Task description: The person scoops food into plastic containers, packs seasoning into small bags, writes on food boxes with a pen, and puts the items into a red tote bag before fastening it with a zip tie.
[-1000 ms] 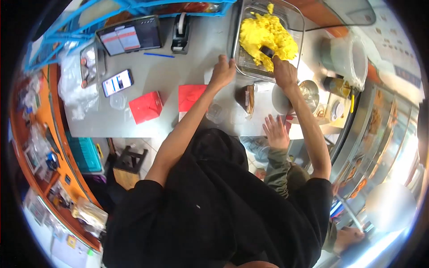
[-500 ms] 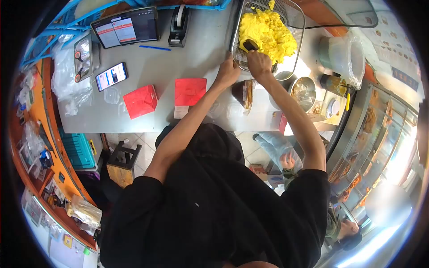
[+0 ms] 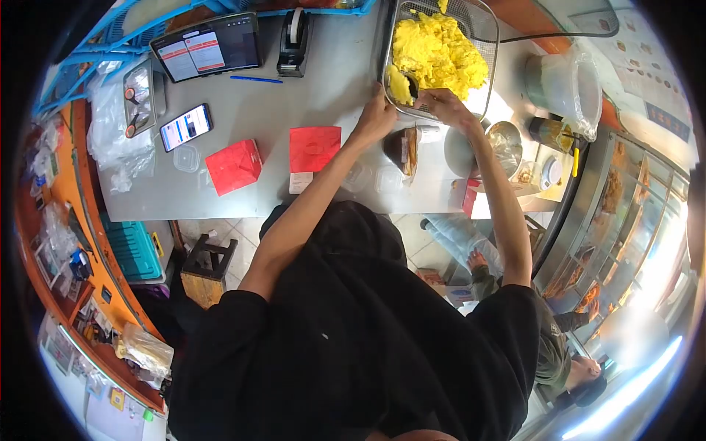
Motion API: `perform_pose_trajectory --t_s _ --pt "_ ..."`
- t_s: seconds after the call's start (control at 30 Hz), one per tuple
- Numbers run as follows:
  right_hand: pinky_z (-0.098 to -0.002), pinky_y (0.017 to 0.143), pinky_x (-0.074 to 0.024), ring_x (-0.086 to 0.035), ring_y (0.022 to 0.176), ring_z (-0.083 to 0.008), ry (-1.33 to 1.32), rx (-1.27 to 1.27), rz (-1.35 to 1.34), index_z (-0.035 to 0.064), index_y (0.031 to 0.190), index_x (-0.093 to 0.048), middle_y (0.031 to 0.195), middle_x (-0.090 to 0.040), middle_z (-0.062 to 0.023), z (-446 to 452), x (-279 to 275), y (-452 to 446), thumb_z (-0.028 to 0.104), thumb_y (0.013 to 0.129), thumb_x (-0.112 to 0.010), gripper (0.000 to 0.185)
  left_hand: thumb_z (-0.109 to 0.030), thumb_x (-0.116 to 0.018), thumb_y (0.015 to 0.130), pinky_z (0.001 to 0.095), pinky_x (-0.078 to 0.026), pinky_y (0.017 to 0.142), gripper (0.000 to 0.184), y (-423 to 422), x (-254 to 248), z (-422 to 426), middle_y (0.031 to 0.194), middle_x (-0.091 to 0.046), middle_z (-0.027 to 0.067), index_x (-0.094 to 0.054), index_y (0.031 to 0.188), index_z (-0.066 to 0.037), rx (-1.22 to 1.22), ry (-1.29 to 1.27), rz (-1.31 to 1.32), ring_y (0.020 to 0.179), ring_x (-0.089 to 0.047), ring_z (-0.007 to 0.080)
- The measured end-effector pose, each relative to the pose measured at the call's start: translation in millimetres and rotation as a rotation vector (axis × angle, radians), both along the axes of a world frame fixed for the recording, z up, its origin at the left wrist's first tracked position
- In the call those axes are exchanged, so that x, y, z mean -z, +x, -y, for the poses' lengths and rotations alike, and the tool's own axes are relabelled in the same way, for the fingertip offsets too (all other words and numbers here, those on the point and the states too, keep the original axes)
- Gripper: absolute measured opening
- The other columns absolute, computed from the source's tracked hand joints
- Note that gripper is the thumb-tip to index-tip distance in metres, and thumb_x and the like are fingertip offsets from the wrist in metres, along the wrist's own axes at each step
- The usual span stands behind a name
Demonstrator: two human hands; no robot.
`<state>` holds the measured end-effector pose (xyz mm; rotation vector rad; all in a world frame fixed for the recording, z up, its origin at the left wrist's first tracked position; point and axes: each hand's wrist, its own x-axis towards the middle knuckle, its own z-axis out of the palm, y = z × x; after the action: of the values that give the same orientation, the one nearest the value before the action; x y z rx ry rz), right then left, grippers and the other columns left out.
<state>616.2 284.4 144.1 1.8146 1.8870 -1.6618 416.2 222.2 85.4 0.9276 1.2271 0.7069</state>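
Observation:
A wire mesh basket (image 3: 494, 51) at the top of the head view holds a heap of yellow food (image 3: 441, 55) that looks like scrambled egg. My left hand (image 3: 376, 117) is closed on the basket's near left corner, at the rim. Over the near edge, my right hand (image 3: 446, 109) grips a dark spoon or scoop (image 3: 411, 87), its handle mostly hidden by my fingers. A lump of the yellow food lies against the utensil's left side. Below my hands a dark packet with a brown edge (image 3: 401, 151) rests on the table.
Two red boxes (image 3: 315, 149), a phone (image 3: 185, 128), a tablet (image 3: 207, 48) and a tape dispenser (image 3: 296, 44) stand to the left. Right of my forearm are a metal bowl (image 3: 506, 147) and a plastic-lined pot (image 3: 570, 88). Another person (image 3: 570, 360) is at the lower right.
My right hand has drawn the utensil back and left out of the heap, bringing a yellow lump to the basket's near left corner. My left hand stays put. The other person's arm has shifted.

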Motion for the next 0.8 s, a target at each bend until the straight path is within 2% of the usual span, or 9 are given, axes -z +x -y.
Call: perform_pose_trajectory --t_s 0.07,0.17,0.27,0.3,0.43,0.5,0.6,0.7,0.8 --pt "-0.0226 0.052 -0.0358 -0.041 0.055 -0.0058 -0.301 0.199 -0.039 0.0087 0.102 -0.069 0.064 -0.054 0.0060 -1 -36 -9 0.042 0.100 -0.053 0.037 -0.012 -0.050 0.094 0.0326 -0.055 0.082 0.070 -2 0 1 0.108 -0.067 0.0192 -0.013 0.150 0.009 0.010 0.033 0.052 0.090 -0.070 0.0240" --pt "-0.0203 0.047 -0.0232 -0.028 0.051 -0.0030 -0.296 0.288 -0.135 0.0105 0.104 -0.069 0.060 -0.034 0.0112 6 -25 -4 0.042 0.101 -0.051 0.036 -0.008 -0.047 0.094 0.0329 -0.055 0.082 0.066 -5 -11 4 0.109 -0.067 0.0200 -0.015 0.150 0.007 0.016 0.014 0.043 0.091 -0.070 0.0240" --pt "-0.0204 0.047 -0.0244 -0.028 0.052 -0.0033 -0.263 0.361 -0.239 0.0083 0.102 -0.068 0.060 -0.035 0.0114 8 -29 -1 0.044 0.101 -0.050 0.040 -0.005 -0.044 0.094 0.0326 -0.054 0.081 0.063 -9 -26 5 0.110 -0.067 0.0203 -0.017 0.150 0.005 -0.027 -0.047 0.079 0.094 -0.069 0.0236" --pt "-0.0205 0.047 -0.0248 -0.027 0.052 -0.0027 -0.143 0.326 -0.197 0.0076 0.101 -0.067 0.061 -0.033 0.0119 13 -29 0 0.043 0.102 -0.049 0.040 -0.004 -0.043 0.094 0.0324 -0.054 0.080 0.063 -9 -27 4 0.111 -0.067 0.0204 -0.017 0.151 0.005 -0.046 -0.067 0.109 0.094 -0.069 0.0235" --pt "-0.0207 0.047 -0.0233 -0.027 0.052 -0.0025 -0.105 0.416 -0.264 0.0073 0.097 -0.067 0.060 -0.032 0.0111 30 -44 7 0.041 0.102 -0.049 0.039 -0.005 -0.042 0.096 0.0305 -0.054 0.077 0.058 -15 -29 5 0.111 -0.067 0.0181 -0.022 0.149 0.003 -0.011 -0.049 -0.002 0.093 -0.069 0.0225" --pt "-0.0199 0.046 -0.0210 -0.026 0.050 -0.0013 -0.040 0.465 -0.263 0.0069 0.096 -0.066 0.060 -0.031 0.0109 48 -72 2 0.040 0.102 -0.049 0.038 -0.008 -0.043 0.098 0.0298 -0.054 0.075 0.052 -30 -42 11 0.112 -0.067 0.0170 -0.029 0.147 0.002 0.040 0.029 -0.120 0.091 -0.068 0.0218" --pt "-0.0206 0.047 -0.0204 -0.025 0.049 -0.0026 0.025 0.497 -0.196 0.0056 0.094 -0.066 0.057 -0.031 0.0094 96 -143 -21 0.038 0.103 -0.047 0.038 -0.014 -0.046 0.101 0.0273 -0.053 0.071 0.039 -76 -109 32 0.105 -0.068 0.0125 -0.045 0.138 -0.002 -0.010 0.081 0.128 0.081 -0.066 0.0167" --pt "-0.0220 0.046 -0.0191 -0.024 0.047 -0.0031 -0.102 0.619 -0.292 0.0036 0.093 -0.066 0.054 -0.030 0.0090 162 -179 -44 0.035 0.104 -0.046 0.038 -0.019 -0.049 0.101 0.0279 -0.051 0.065 0.026 -134 -186 64 0.085 -0.068 0.0100 -0.056 0.118 0.000 0.306 -0.091 0.057 0.077 -0.067 0.0152" --pt "-0.0222 0.045 -0.0186 -0.024 0.047 -0.0026 -0.305 0.807 -0.380 0.0037 0.093 -0.065 0.055 -0.031 0.0098 218 -174 -80 0.032 0.104 -0.046 0.037 -0.019 -0.050 0.101 0.0297 -0.051 0.066 0.025 -165 -187 107 0.082 -0.067 0.0094 -0.059 0.111 0.001 0.529 -0.141 -0.106 0.072 -0.066 0.0154"
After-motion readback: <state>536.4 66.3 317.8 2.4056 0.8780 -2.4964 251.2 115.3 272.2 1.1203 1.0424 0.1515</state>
